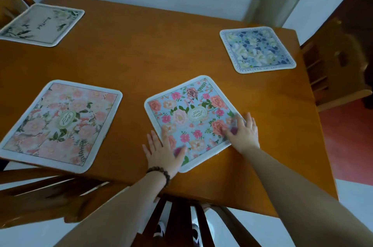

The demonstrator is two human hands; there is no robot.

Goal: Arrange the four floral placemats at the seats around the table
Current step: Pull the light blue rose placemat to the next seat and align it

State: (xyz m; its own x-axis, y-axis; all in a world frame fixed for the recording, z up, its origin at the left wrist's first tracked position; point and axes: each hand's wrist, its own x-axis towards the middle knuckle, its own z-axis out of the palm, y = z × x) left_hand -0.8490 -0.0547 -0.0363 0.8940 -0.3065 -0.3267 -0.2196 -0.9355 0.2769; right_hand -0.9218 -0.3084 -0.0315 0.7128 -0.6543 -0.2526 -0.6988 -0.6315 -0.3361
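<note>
I see the orange-brown wooden tabletop [153, 48] filling most of the frame, with the pale pink rose placemat [60, 123] at lower left, the blue placemat with pink and peach flowers [191, 119] lying skewed at lower centre, the cream placemat with dark lettering [42, 24] at upper left and the blue-and-white flowered placemat [257, 49] at upper right. My left hand [162, 150] lies flat with fingers spread on the centre mat's lower left edge. My right hand [243, 132], fingers also spread, presses on its right corner.
</note>
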